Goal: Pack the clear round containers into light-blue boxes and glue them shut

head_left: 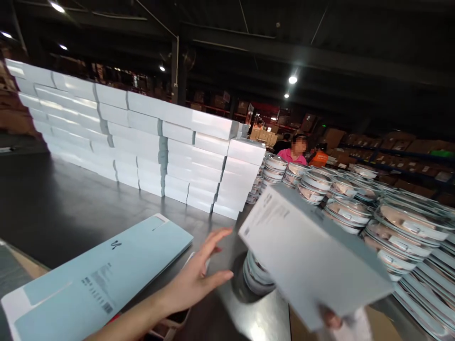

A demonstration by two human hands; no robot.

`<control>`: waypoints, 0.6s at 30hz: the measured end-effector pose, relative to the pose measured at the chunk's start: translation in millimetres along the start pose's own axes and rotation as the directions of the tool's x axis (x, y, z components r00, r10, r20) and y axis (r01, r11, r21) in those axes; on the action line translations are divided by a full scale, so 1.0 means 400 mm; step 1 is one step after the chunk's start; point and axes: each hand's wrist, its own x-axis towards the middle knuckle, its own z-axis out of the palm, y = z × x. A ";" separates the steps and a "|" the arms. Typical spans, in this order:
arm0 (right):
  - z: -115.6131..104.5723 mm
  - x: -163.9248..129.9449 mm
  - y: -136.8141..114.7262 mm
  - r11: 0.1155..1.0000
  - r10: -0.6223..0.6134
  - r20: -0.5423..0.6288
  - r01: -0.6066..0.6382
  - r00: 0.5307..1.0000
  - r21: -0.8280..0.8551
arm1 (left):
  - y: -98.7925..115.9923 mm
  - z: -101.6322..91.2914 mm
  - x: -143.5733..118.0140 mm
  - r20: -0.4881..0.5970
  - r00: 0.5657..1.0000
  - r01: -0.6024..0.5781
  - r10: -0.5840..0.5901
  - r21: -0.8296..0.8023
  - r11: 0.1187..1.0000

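Observation:
My right hand (332, 318) grips a grey-white box (313, 253) from below and holds it tilted over the table; only a fingertip and a bit of white sleeve show. My left hand (199, 274) is open, fingers spread, hovering just left of the box and holding nothing. A round glass-lidded container (258, 277) stands on the dark metal table (60, 203) under the box, partly hidden by it. A flat, unfolded light-blue carton (95, 279) lies at the near left, beside my left forearm.
A long wall of stacked white boxes (149, 142) crosses the table's far side. Several stacks of glass-lidded containers (373, 208) fill the right. A person in a pink top (293, 154) stands behind them. Cardboard (21, 265) lies at the near left edge.

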 end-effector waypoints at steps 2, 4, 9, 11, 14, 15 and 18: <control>0.011 0.140 -0.064 0.993 -0.103 -0.167 0.091 0.981 -0.075 | -0.013 -0.092 -0.022 -0.082 0.994 -0.045 0.069 0.265 0.963; 0.048 0.306 -0.138 0.916 -0.295 -0.253 0.197 0.922 -0.349 | -0.043 -0.192 -0.055 -0.163 0.979 -0.034 0.125 0.469 0.882; 0.251 0.670 -0.263 0.447 -0.536 0.272 0.542 0.799 -0.712 | -0.145 -0.387 -0.133 -0.365 0.902 0.147 0.230 0.761 0.632; 0.337 0.748 -0.273 0.412 -0.499 0.365 0.586 0.786 -0.698 | -0.178 -0.435 -0.150 -0.417 0.871 0.235 0.262 0.820 0.522; 0.415 0.787 -0.272 0.418 -0.459 0.416 0.604 0.785 -0.678 | -0.207 -0.481 -0.167 -0.456 0.847 0.365 0.275 0.873 0.322; 0.420 0.782 -0.272 0.425 -0.458 0.410 0.599 0.789 -0.679 | -0.213 -0.491 -0.173 -0.469 0.840 0.403 0.273 0.876 0.267; 0.380 0.701 -0.274 0.452 -0.489 0.363 0.587 0.793 -0.672 | -0.222 -0.510 -0.190 -0.508 0.826 0.474 0.245 0.861 0.186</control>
